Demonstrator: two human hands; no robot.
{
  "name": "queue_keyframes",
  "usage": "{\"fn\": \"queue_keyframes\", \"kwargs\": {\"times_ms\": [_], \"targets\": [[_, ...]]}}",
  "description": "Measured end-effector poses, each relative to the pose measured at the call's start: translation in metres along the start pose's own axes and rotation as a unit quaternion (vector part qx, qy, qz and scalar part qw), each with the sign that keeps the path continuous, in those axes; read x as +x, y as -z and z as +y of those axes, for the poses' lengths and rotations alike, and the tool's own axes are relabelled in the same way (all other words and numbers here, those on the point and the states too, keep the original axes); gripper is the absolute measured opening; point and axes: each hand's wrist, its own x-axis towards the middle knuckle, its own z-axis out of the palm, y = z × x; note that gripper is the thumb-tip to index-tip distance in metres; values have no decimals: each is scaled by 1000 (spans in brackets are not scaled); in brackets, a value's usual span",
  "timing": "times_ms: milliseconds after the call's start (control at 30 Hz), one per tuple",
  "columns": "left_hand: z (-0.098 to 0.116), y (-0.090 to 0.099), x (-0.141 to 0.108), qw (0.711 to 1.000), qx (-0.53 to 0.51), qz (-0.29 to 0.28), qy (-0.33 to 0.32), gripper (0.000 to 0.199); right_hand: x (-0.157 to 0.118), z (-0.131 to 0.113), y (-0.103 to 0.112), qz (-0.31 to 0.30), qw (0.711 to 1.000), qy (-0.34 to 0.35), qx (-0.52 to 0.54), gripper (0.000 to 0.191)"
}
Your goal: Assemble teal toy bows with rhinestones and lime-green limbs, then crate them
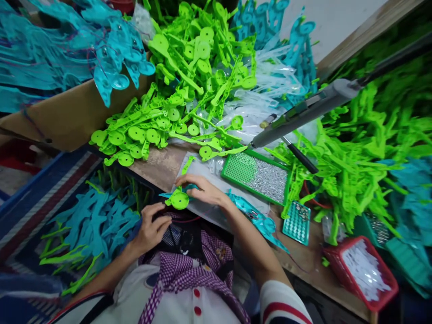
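L hand (151,229): fingers curled, thumb near the index, just left of the lime-green part (178,200) — can't tell if anything small is pinched in it. R hand (205,191): my thumb + fingertips grip that part, which has its round disc toward me and its narrow arm pointing away. A teal part (165,195) shows beneath it, pointed end out to the left. Both are at the table's near edge, in front of my torso, by a grey sheet (202,209).

Right of my R forearm: teal assembly (258,218), lying at a slant. Beyond it, green tray (238,166) w/ small silver pieces (273,180) mostly on its right side; grey power tool (310,105) slants above, tip near the tray's far edge. Teal tray (292,227) further R, then red basket (344,274) w/ white pieces. Big lime-green pile (195,58) at the back — cardboard box (67,119) to its left.
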Motion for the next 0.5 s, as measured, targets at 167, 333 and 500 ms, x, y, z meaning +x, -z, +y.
{"fn": "queue_keyframes", "kwargs": {"times_ms": [167,333,500], "targets": [[-5,-16,16,972,-53,68,220,12,29,9,-2,25,997,-27,-73,13],[-4,-25,22,947,-175,48,266,20,37,16,6,-6,992,3,-128,28],[-2,-23,14,948,-181,22,262,19,24,18,7,39,962,-58,-266,31]]}}
